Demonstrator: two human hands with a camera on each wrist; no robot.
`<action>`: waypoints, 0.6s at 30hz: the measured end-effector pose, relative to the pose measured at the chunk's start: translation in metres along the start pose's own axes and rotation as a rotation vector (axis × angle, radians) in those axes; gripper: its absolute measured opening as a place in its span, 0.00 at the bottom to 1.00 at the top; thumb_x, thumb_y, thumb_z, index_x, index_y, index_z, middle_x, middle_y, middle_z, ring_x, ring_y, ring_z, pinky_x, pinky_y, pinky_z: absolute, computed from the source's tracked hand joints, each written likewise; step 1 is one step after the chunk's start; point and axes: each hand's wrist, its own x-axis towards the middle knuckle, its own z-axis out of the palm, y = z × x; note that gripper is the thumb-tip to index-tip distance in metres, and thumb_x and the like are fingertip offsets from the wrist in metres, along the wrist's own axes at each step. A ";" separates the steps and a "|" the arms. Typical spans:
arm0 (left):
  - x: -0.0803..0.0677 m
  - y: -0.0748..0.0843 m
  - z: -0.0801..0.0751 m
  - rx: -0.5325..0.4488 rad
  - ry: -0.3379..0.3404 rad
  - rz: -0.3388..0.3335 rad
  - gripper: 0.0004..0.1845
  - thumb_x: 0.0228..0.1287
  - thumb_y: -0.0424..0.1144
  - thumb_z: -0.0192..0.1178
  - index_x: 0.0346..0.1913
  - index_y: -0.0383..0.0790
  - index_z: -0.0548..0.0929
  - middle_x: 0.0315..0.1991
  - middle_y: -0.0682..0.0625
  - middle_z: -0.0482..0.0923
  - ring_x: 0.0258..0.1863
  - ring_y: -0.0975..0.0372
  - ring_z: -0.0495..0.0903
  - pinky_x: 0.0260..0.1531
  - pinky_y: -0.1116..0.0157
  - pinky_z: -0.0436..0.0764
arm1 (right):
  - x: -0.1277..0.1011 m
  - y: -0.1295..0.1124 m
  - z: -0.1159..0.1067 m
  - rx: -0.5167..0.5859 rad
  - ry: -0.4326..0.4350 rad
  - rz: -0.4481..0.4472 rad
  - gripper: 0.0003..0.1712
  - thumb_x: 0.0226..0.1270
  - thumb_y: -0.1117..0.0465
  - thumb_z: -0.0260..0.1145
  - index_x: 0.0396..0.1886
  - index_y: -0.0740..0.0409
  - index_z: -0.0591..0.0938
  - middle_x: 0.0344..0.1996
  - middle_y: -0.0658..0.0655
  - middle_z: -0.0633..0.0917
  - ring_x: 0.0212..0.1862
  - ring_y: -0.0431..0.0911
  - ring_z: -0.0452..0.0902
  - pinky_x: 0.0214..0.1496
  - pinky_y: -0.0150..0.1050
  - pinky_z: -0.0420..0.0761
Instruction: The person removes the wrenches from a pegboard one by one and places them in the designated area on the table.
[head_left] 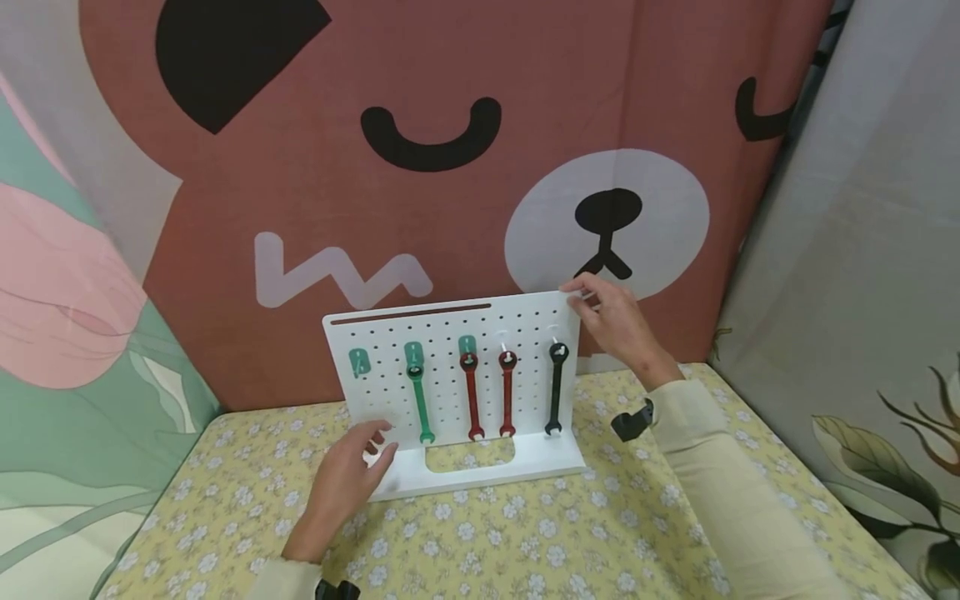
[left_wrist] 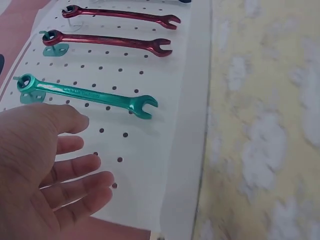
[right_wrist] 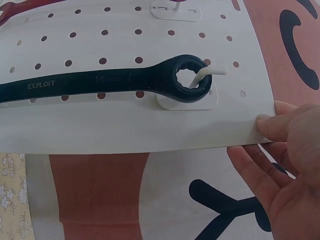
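A white pegboard (head_left: 448, 400) stands upright on its flat base. From its hooks hang a green combination wrench (head_left: 422, 407), two red wrenches (head_left: 472, 398) and a black wrench (head_left: 556, 392). In the right wrist view, my right hand (right_wrist: 295, 150) pinches the board's upper right corner, thumb on the front and fingers behind. The ring end of the black wrench (right_wrist: 120, 81) sits on a white hook close by. My left hand (head_left: 343, 479) is at the lower left of the board, fingers loosely bent with nothing in them; in the left wrist view the green wrench (left_wrist: 90, 95) lies just beyond the thumb.
A green hook (head_left: 360, 362) at the board's upper left carries no wrench. The table wears a yellow floral cloth (head_left: 480, 542). Close behind the board hangs a curtain (head_left: 450, 217) with a bear print, and other printed curtains (head_left: 862, 292) flank the table.
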 end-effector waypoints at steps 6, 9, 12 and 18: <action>0.008 0.006 0.009 -0.135 0.016 0.010 0.18 0.69 0.35 0.69 0.59 0.37 0.82 0.44 0.46 0.83 0.39 0.55 0.83 0.35 0.57 0.85 | 0.000 0.000 0.001 0.004 -0.001 0.005 0.11 0.80 0.65 0.61 0.55 0.57 0.83 0.52 0.63 0.85 0.48 0.59 0.83 0.47 0.56 0.85; 0.013 0.008 0.015 -0.211 0.007 0.000 0.19 0.71 0.35 0.67 0.62 0.38 0.81 0.47 0.46 0.83 0.42 0.56 0.84 0.37 0.58 0.85 | 0.000 0.000 0.001 0.002 0.002 0.004 0.10 0.79 0.65 0.61 0.55 0.57 0.83 0.51 0.62 0.85 0.48 0.59 0.83 0.47 0.56 0.85; 0.017 0.007 0.021 -0.280 -0.004 -0.020 0.20 0.73 0.36 0.65 0.65 0.38 0.79 0.50 0.46 0.83 0.45 0.57 0.84 0.39 0.58 0.85 | 0.000 0.000 0.000 -0.001 0.001 0.005 0.10 0.79 0.65 0.61 0.55 0.57 0.82 0.52 0.62 0.84 0.48 0.59 0.83 0.47 0.56 0.85; 0.022 0.007 0.029 -0.360 -0.017 -0.058 0.18 0.75 0.38 0.64 0.65 0.41 0.80 0.50 0.48 0.84 0.48 0.57 0.85 0.44 0.55 0.85 | 0.000 0.000 -0.001 0.001 0.000 0.007 0.10 0.79 0.66 0.61 0.55 0.56 0.82 0.51 0.62 0.85 0.49 0.59 0.83 0.46 0.56 0.85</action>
